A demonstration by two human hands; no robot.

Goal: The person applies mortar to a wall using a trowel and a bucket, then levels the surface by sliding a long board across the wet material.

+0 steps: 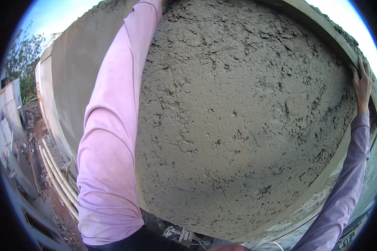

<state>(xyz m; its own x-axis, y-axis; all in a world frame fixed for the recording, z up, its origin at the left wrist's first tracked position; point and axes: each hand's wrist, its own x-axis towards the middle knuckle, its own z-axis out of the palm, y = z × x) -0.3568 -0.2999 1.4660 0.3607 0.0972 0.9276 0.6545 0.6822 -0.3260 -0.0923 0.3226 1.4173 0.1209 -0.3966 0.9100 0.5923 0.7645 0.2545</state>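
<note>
My right hand (363, 85) grips a long straight screed bar (329, 31) at the upper right, with fingers over its edge and thumb on the near side. The bar runs along the top and right border of a wall coated in wet grey mortar (230, 108). This coat is rough and pitted, most of all near the bar and at the right. My left arm, in a pink sleeve (109, 138), reaches up across the wall. Its hand lies beyond the top edge of the view, so its grip and anything it holds are hidden.
A smoother grey wall section (73, 79) stands left of my arm. Down at the left, bamboo poles (56, 175) lean above rubble-strewn ground. Debris (182, 235) lies below the mortar wall. A tree (23, 58) rises at the far left.
</note>
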